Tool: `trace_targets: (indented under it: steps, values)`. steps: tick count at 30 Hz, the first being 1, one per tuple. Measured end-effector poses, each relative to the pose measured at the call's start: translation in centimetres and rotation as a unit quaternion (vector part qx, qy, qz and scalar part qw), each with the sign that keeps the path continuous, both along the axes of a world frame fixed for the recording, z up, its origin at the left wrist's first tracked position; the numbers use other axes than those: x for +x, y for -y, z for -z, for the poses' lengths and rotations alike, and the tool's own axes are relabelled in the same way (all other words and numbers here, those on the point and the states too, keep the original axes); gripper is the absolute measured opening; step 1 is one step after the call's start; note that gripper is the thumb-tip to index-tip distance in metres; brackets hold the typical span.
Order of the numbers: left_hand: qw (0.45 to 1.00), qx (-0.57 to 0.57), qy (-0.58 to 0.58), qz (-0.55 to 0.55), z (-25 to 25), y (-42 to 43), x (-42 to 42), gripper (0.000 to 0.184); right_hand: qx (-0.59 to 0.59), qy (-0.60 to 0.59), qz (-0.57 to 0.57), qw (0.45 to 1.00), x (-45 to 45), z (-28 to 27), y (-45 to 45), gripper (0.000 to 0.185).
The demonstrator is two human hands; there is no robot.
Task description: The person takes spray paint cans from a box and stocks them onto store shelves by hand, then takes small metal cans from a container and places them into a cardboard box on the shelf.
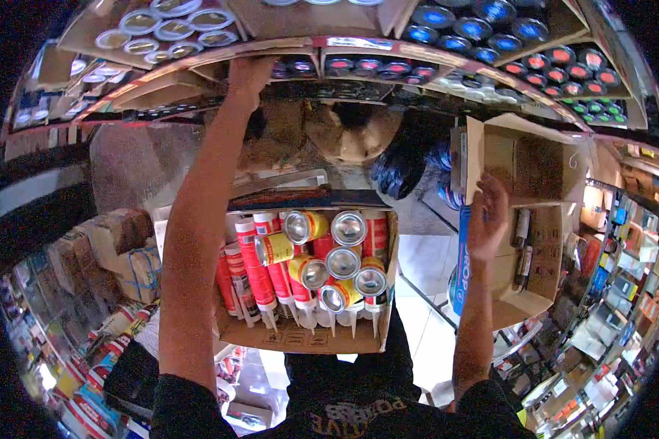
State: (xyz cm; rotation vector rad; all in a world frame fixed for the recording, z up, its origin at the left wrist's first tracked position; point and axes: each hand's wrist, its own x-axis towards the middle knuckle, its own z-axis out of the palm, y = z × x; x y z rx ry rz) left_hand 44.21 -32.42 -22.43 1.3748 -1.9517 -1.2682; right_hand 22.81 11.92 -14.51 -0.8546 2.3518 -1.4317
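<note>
My left hand (249, 77) is raised to the lower shelf row, its fingers hidden in a compartment beside dark-lidded cans (300, 67). My right hand (489, 219) is at the left edge of a tall open cardboard box (538, 285); its fingers look loosely spread, slightly blurred, with nothing visible in them. Inside that box stand two dark tubes (523, 265). Between my arms sits an open carton (300, 340) of red and white sealant cartridges (255, 267) with pale nozzles. Several small yellow tins (343, 262) with silver ends lie on top of the cartridges.
Overhead shelves hold clear-lidded containers (174, 29), blue-topped cans (472, 29) and red-topped cans (556, 73). Black coiled bundles (399, 172) hang or lie behind the carton. Stacked brown boxes (124, 238) stand at left, and crowded shelving (615, 278) lines the right.
</note>
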Motion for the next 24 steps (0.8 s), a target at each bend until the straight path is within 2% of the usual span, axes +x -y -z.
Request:
trace_targets:
  steps: [1,3,4,5,6,7,9,11,13,14,16,17,19,20,21,22,23,24]
  values:
    - [1.000,-0.001,0.003,0.007,1.3,0.9,0.1,0.054,-0.010,-0.007,0.018,1.000,-0.8,-0.1,-1.9,0.031]
    - [0.997,-0.022,0.057,-0.050,3.6,2.9,-0.3,0.056,-0.021,-0.013,0.044,0.999,-2.4,-0.1,-5.5,0.032]
    - [0.989,-0.105,0.097,0.040,2.3,2.7,-0.5,0.055,-0.012,-0.058,0.072,0.996,-3.1,0.1,-7.4,0.031]
    - [0.989,-0.116,0.063,-0.065,1.8,1.5,-2.0,0.053,-0.001,-0.105,0.102,0.989,-4.0,0.4,-9.7,0.032]
    - [0.978,-0.123,0.028,-0.168,1.1,-0.6,-3.6,0.052,-0.023,-0.050,0.140,0.989,-5.1,1.3,-12.5,0.030]
    - [0.979,-0.133,0.026,-0.150,1.4,-0.1,-3.5,0.052,-0.018,-0.055,0.157,0.986,-6.0,1.6,-14.8,0.030]
    - [0.987,-0.129,0.021,-0.095,1.9,0.8,-2.5,0.052,0.080,-0.091,0.210,0.970,-8.3,2.5,-19.1,0.030]
    - [0.991,-0.113,0.009,-0.065,2.1,1.6,-1.9,0.052,0.096,-0.120,0.245,0.957,-11.5,6.2,-24.7,0.032]
    - [0.994,-0.095,-0.002,-0.049,2.1,1.9,-1.3,0.052,0.200,-0.125,0.243,0.941,-13.7,8.7,-29.1,0.037]
    - [0.995,-0.086,-0.007,-0.042,1.7,1.6,-1.4,0.052,0.203,-0.125,0.254,0.937,-15.1,11.0,-31.8,0.037]
    - [0.997,-0.064,-0.012,-0.030,1.3,1.5,-1.0,0.053,0.280,-0.146,0.262,0.912,-17.2,14.9,-36.3,0.046]
    - [0.998,-0.055,-0.012,-0.020,1.3,1.6,-0.6,0.053,0.281,-0.143,0.270,0.910,-17.5,14.6,-37.0,0.046]
    - [0.999,-0.039,-0.008,-0.001,1.0,1.1,0.3,0.053,0.455,-0.139,0.268,0.838,-17.3,13.0,-37.2,0.056]
    - [0.999,-0.040,-0.006,0.009,0.4,0.1,0.0,0.053,0.492,-0.118,0.275,0.818,-16.9,11.8,-37.0,0.064]
    - [0.999,-0.034,-0.016,-0.030,-0.4,-1.3,-0.4,0.054,0.493,-0.111,0.282,0.816,-16.9,12.3,-38.0,0.064]
    - [0.997,-0.028,-0.027,-0.069,-0.4,-1.9,-0.1,0.055,0.532,-0.131,0.288,0.786,-17.3,13.1,-39.2,0.064]
    - [0.997,-0.028,-0.025,-0.060,-0.7,-2.2,0.2,0.055,0.570,-0.150,0.293,0.753,-17.6,13.7,-40.4,0.065]
    - [0.996,-0.086,0.014,-0.029,0.4,-1.0,1.8,0.054,0.571,-0.144,0.298,0.751,-17.7,13.9,-41.2,0.065]
